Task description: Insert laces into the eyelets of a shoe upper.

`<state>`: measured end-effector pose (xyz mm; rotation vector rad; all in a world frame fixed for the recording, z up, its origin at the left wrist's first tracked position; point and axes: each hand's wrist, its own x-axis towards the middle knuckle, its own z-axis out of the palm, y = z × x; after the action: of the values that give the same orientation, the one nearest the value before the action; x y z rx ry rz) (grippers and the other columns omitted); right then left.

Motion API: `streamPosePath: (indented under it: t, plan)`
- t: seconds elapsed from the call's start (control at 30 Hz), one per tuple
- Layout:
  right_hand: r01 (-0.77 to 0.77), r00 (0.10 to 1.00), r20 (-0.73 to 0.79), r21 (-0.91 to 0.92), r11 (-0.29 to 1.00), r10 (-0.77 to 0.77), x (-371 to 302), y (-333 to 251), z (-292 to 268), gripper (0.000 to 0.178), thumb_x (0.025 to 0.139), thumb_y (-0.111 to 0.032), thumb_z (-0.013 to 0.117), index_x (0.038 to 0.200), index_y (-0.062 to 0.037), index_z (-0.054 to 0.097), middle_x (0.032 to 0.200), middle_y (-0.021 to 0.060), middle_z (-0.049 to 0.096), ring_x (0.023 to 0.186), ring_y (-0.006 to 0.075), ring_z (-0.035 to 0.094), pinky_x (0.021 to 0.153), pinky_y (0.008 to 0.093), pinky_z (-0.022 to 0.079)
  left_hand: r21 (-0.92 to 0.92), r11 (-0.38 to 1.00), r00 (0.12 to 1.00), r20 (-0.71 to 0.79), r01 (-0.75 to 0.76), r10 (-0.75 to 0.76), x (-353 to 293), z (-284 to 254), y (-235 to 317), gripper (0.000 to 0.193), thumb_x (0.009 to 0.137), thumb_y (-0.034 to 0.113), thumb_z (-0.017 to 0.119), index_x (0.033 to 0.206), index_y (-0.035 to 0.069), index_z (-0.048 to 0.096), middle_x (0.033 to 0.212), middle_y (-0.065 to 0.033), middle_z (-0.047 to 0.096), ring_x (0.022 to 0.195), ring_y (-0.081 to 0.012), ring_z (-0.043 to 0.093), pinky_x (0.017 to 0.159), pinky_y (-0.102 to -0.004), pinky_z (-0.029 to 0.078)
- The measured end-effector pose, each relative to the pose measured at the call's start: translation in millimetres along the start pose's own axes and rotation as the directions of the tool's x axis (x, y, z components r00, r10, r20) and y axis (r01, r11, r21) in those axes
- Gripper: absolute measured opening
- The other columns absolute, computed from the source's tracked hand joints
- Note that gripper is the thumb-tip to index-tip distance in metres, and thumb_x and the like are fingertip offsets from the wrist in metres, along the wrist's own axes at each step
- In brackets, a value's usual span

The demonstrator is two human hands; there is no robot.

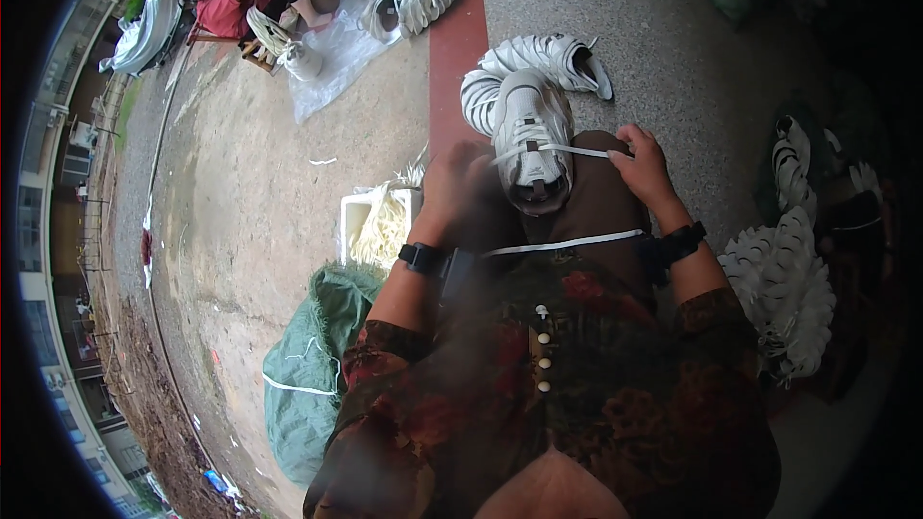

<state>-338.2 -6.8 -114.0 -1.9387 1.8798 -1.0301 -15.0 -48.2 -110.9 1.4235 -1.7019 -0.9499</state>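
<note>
On lap: white mesh sneaker (531, 139) | R hand (644, 168) pinches flat lace (575, 149) | L hand (457, 183) blurred

open: bare floor (625, 10) lying ahead | blocking: shoe pile (788, 288) crowding right | lace box (380, 221), green sack (308, 365) crowding left

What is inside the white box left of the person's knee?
The white box holds a heap of pale laces spilling over its rim. Its bottom is covered by them.
</note>
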Motion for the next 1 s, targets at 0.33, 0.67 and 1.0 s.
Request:
streamPosePath:
  t: [0.33,0.67,1.0]
  plan:
    - [0.1,0.961,0.261,-0.029,0.995,-0.089,25.4,-68.9,37.9,0.042,0.068,-0.005,0.069,0.106,-0.0036,0.05,0.101,0.0204,0.054,0.097,0.0395,0.053,0.084,0.043,0.044,0.238,0.97,0.99,0.142,-0.056,0.022,15.9,31.0,41.9,0.033,0.072,0.021,0.066,0.1,0.005,0.058,0.093,-0.0167,0.062,0.089,-0.0336,0.061,0.077,-0.0405,0.048]
    - [0.039,0.962,0.251,0.253,0.967,-0.105,52.8,-65.6,52.5,0.005,0.071,-0.006,0.059,0.075,-0.0038,0.056,0.073,0.018,0.059,0.075,0.0378,0.059,0.067,0.0443,0.047,-0.022,1.0,0.991,0.135,-0.004,0.007,13.9,31.7,35.8,0.02,0.078,0.016,0.066,0.087,-0.001,0.062,0.079,-0.0153,0.064,0.074,-0.0219,0.063,0.069,-0.0325,0.049]
    - [0.336,0.868,0.446,-0.205,0.919,-0.218,62.2,-90.5,51.1,0.006,0.072,-0.01,0.062,0.078,-0.008,0.063,0.077,0.0158,0.063,0.078,0.0357,0.061,0.068,0.0447,0.048,-0.025,1.0,0.991,0.135,0.014,-0.011,13.3,28.8,34.5,0.016,0.08,0.014,0.065,0.084,-0.001,0.063,0.076,-0.0145,0.064,0.071,-0.0196,0.062,0.068,-0.0318,0.048]
